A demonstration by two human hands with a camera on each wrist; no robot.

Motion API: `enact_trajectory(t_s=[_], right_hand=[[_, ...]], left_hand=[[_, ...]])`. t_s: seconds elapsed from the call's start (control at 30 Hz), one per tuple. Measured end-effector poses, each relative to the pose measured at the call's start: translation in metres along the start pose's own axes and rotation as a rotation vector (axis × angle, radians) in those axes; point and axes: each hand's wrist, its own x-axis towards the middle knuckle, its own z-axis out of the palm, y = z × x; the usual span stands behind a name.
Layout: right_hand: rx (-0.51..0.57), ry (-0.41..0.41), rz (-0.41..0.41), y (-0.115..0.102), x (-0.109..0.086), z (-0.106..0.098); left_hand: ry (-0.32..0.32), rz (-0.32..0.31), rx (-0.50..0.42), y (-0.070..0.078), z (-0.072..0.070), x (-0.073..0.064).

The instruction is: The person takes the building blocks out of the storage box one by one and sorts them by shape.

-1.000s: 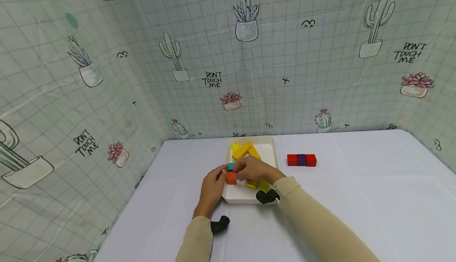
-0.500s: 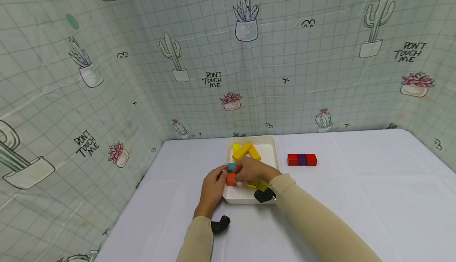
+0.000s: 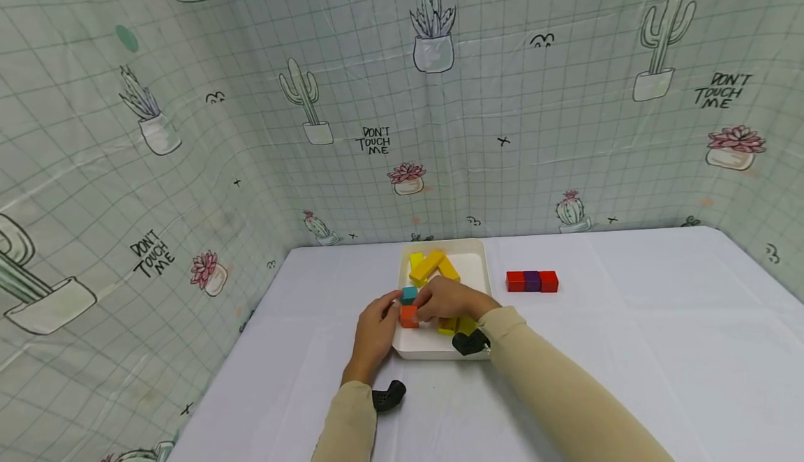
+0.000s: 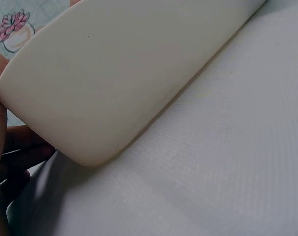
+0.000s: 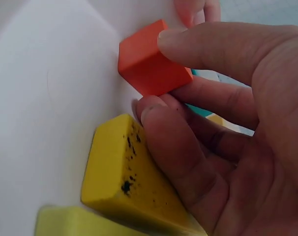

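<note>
My right hand reaches into the white tray and pinches an orange cube between thumb and forefinger, near the tray's left wall. Just behind that cube stands a teal cube. At the tray's left side, my left hand holds the rim; its forefinger tip is right beside the teal cube. In the left wrist view its fingers show past the tray's end. Below my right hand's curled fingers lies a yellow block with black specks.
Several yellow blocks lie at the tray's far end, one across others. More yellow pieces lie under my right wrist. Right of the tray, two red cubes flank a purple cube on the white table.
The orange and teal cubes have shifted very slightly right. My right hand has moved only a little, and the left keeps its place at the rim.
</note>
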Motion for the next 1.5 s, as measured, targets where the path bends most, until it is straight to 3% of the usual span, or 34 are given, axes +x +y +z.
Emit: enact_trajectory(t_s=[0.47, 0.73, 1.13, 1.5], right_hand=[[-0.038, 0.023, -0.038, 0.004, -0.002, -0.001], [-0.016, 0.062, -0.040, -0.002, -0.014, -0.008], [0.281, 0.098, -0.110, 0.011, -0.043, -0.032], [0.418, 0.202, -0.122, 0.023, -0.057, -0.025]], left_hand=[[-0.001, -0.007, -0.011, -0.002, 0.004, -0.001], [0.001, -0.016, 0.001, 0.001, 0.003, -0.001], [0.010, -0.042, 0.007, -0.001, 0.004, -0.004], [0.003, -0.063, 0.005, 0.000, 0.003, -0.003]])
